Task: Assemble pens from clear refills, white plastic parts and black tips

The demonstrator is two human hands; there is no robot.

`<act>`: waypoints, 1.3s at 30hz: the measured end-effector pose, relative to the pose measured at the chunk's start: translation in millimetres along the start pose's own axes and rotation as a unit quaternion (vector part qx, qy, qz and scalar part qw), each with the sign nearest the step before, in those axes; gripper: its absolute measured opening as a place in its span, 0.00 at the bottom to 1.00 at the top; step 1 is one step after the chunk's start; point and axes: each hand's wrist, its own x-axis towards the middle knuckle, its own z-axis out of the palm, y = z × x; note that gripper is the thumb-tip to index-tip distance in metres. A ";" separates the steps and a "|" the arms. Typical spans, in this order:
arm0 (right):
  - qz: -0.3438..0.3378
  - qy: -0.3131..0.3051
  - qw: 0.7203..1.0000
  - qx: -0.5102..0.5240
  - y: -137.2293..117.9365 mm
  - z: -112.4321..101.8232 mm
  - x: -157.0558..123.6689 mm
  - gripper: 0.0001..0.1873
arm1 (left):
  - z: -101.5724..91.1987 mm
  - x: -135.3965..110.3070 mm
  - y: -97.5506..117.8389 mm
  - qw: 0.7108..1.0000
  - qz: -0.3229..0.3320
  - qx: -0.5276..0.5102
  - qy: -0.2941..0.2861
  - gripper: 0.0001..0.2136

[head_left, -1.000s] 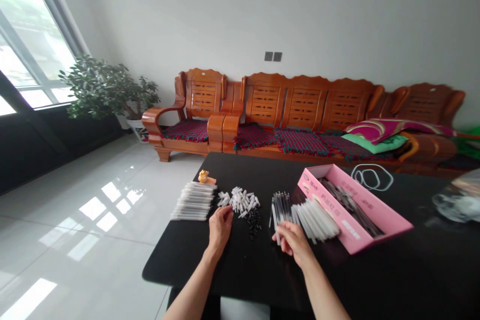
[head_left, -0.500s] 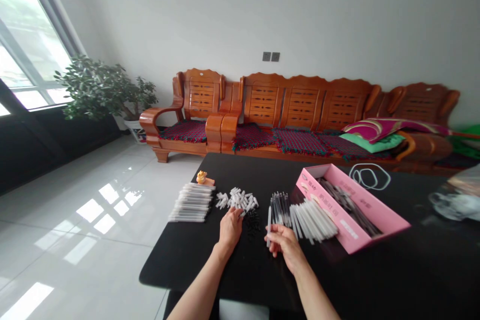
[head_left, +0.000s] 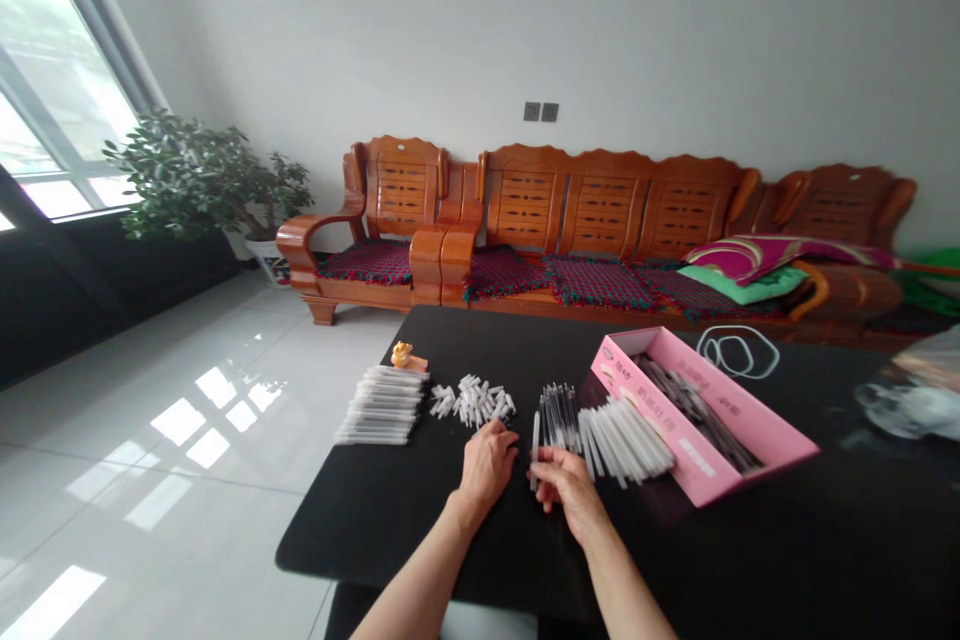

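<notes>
My right hand [head_left: 566,482] pinches a translucent whitish pen barrel [head_left: 535,445], held upright between thumb and fingers. Over the small black pieces, now mostly covered, my left hand [head_left: 487,460] rests with its fingers curled together; whatever lies under the fingertips is hidden. Just beyond it is a loose pile of short white cap-like pieces [head_left: 474,400]. Dark pen refills [head_left: 559,415] lie in a bunch past my right hand, and a fan of white pen barrels [head_left: 626,440] sits to their right. At the far left, capped pens [head_left: 381,406] are laid in a row.
A pink box [head_left: 701,420] holding dark, thin sticks stands on the right of the black table [head_left: 375,520]. Behind the pens is a small yellow figurine [head_left: 402,355]. White loops [head_left: 739,352] and a clear plastic bag [head_left: 911,405] lie farther right. A wooden sofa [head_left: 525,210] stands beyond.
My left hand has moved right, from the edge of the white pieces onto the black ones. My right hand stays almost in place with the pen barrel.
</notes>
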 end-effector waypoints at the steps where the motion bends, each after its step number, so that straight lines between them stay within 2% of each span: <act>1: -0.001 0.000 1.000 0.000 0.0 0.0 -0.2 0.18 | 0.7 1.2 1.9 1.000 0.000 0.005 -0.003 0.09; 6: -0.002 -0.004 1.000 -0.004 -0.8 -0.4 -1.0 0.17 | 1.6 5.8 7.3 0.999 -0.017 -0.030 0.013 0.08; 9: 0.001 -0.003 1.000 -0.002 -1.2 -1.0 -2.1 0.17 | 1.7 7.7 5.7 0.984 -0.071 -0.156 0.052 0.07; 11: -0.001 -0.003 1.000 0.002 -1.5 -1.3 -3.0 0.16 | 1.1 8.4 2.4 0.941 -0.135 -0.305 0.065 0.07; 13: -0.002 -0.003 1.000 0.004 -2.0 -1.2 -3.7 0.16 | -0.7 8.1 -2.2 0.871 -0.188 -0.450 0.068 0.11; 15: -0.003 -0.004 1.000 0.003 -2.5 -0.7 -3.9 0.17 | -3.9 6.7 -7.0 0.815 -0.213 -0.534 0.073 0.16; 16: -0.003 -0.004 1.000 0.002 -2.7 -0.4 -3.9 0.17 | -5.9 5.6 -9.3 0.804 -0.219 -0.547 0.078 0.18; 17: -0.004 -0.003 1.000 0.002 -2.8 -0.1 -3.9 0.17 | -8.1 4.4 -11.5 0.805 -0.224 -0.543 0.084 0.18; 18: -0.004 -0.001 1.000 0.003 -2.8 0.2 -3.9 0.17 | -10.3 3.2 -13.5 0.818 -0.228 -0.521 0.091 0.18; 20: -0.006 0.005 1.000 0.011 -2.5 0.4 -4.3 0.17 | -14.5 0.9 -17.1 0.873 -0.226 -0.420 0.106 0.14; 22: -0.016 0.016 0.999 0.032 -1.7 0.1 -5.5 0.18 | -17.9 -0.7 -20.1 0.933 -0.206 -0.271 0.116 0.08; 23: -0.025 0.022 0.998 0.050 -1.3 -0.2 -6.4 0.19 | -18.9 -1.2 -21.3 0.954 -0.191 -0.199 0.116 0.06; 25: -0.043 0.037 0.994 0.095 -0.7 -1.5 -8.5 0.21 | -19.5 -1.9 -23.1 0.976 -0.165 -0.094 0.102 0.04; 28: -0.056 0.051 0.985 0.154 -1.4 -4.0 -11.9 0.21 | -17.0 -2.1 -22.0 0.985 -0.147 -0.026 0.081 0.04; 32: -0.061 0.042 0.977 0.198 -4.0 -6.8 -14.5 0.20 | -8.8 -0.6 -6.5 0.989 -0.120 -0.024 0.089 0.06; 36: -0.072 0.036 0.969 0.232 -3.1 -10.7 -13.9 0.17 | 5.9 4.0 21.5 0.998 -0.059 -0.012 0.018 0.07; 39: -0.075 0.034 0.965 0.247 0.0 -15.0 -13.2 0.16 | 18.0 9.1 37.4 0.998 -0.048 0.040 -0.027 0.07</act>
